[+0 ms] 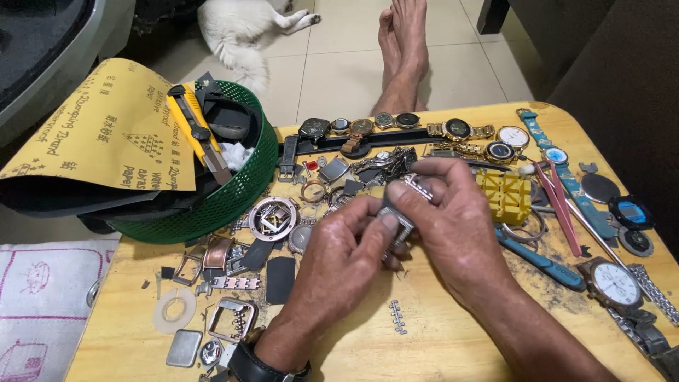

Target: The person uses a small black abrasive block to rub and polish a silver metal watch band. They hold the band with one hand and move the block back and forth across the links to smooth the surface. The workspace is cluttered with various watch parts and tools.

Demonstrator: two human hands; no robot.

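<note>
A head-camera view looks down on a small wooden surface (438, 346) crowded with watch parts. Both hands meet near its middle. The left hand (339, 258) and the right hand (442, 219) have their fingers closed on a piece of silver metal watch bracelet (399, 219), pinched between thumbs and fingertips just above the surface. A short loose strip of links (397, 316) lies below the hands, toward the near edge. Along the far edge runs a row of wristwatches (396, 127). Just right of the hands sits a yellow plastic block tool (503, 194), with pink tweezers (555, 201) and a blue-handled tool (537, 260) beyond it. A white-faced watch (614, 284) lies near the right edge. At the far left corner stands a green mesh basket (244, 187) holding a yellow utility knife (194, 131) and yellow sandpaper sheets (99, 131). Watch cases (272, 218) and small plates scatter across the left side.
</note>
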